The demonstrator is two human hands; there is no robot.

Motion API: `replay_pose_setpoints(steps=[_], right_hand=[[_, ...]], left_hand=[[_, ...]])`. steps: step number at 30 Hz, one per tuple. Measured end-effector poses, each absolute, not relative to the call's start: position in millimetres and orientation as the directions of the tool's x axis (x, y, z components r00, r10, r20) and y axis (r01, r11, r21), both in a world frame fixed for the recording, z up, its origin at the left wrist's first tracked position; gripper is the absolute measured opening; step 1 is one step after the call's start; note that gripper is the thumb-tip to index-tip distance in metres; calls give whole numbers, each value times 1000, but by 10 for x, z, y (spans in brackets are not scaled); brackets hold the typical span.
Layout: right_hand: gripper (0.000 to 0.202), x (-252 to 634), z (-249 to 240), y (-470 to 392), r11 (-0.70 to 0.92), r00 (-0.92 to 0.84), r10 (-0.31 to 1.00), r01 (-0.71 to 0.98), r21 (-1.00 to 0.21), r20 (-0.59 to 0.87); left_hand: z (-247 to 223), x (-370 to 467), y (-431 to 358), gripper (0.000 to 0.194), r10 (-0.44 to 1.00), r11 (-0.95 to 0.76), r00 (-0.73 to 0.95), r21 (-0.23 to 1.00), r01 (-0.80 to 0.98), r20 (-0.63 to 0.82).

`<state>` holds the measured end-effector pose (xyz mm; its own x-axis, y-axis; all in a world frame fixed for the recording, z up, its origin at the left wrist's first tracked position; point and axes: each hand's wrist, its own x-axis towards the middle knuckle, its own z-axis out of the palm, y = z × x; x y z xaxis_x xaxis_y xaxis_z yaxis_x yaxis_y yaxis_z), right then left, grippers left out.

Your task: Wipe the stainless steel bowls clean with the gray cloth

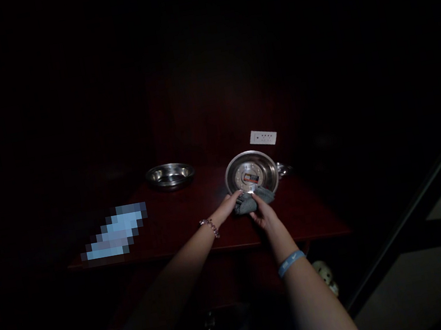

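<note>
A shiny steel basin is tilted up so its inside faces me, with an orange-and-black label on its bottom. A folded grey cloth lies over the basin's near rim. My left hand is closed on the cloth's left side, at the rim. My right hand is closed on the cloth from the right, thumb on top. The cloth hides part of the rim, so I cannot tell whether the fingers touch the metal. Behind the basin's right side, another shiny metal piece is partly hidden.
On the dark red table, a second steel basin stands upright at the back left. A blurred-out bright flat shape lies left. A white socket panel is at the back. The surroundings are very dark.
</note>
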<state>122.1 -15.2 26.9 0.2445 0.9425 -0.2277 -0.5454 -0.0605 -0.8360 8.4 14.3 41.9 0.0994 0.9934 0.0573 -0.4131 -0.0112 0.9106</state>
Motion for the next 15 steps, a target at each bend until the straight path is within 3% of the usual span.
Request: replay_pose_setpoints(steps=[6,15], right_hand=[[18,1212,306,-197,-79,242,939,-539,-839,-244],[21,1247,374,-272,-45,294,932,-492,-870,-215]], left_hand=[[407,70,177,10,998,-41,21,944,-327,51],[309,-59,265,29,957,-270,-155,949,-165,246]])
